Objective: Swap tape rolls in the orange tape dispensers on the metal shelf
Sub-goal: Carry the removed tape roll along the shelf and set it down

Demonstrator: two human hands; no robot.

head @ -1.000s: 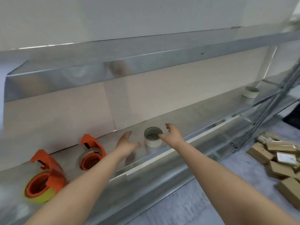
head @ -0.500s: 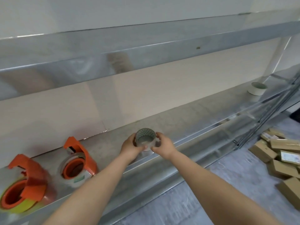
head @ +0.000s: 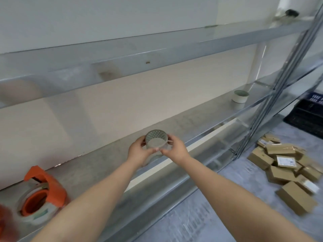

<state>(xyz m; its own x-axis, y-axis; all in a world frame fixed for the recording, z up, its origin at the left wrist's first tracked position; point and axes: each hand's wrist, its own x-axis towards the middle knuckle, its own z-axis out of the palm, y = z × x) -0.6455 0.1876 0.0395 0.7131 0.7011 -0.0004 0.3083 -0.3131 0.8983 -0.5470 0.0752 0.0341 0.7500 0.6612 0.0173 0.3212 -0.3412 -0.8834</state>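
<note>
I hold a clear tape roll (head: 156,139) with a patterned inner core just above the metal shelf (head: 108,159), tilted so its hole faces me. My left hand (head: 139,151) grips its left side and my right hand (head: 174,148) pinches its right side. An orange tape dispenser (head: 44,189) loaded with a clear roll lies on the shelf at the lower left. A second orange dispenser (head: 4,222) is blurred and cut off by the left edge. Another white tape roll (head: 240,96) stands far right on the same shelf.
An upper metal shelf (head: 157,55) runs overhead. A slanted steel upright (head: 279,88) stands at the right. Several cardboard boxes (head: 286,168) lie heaped on the grey floor, with a dark plastic crate (head: 307,116) behind them.
Both hands closed on the clear tape roll and lifted it off the shelf. The view swung right, pushing the two orange dispensers toward the left edge.
</note>
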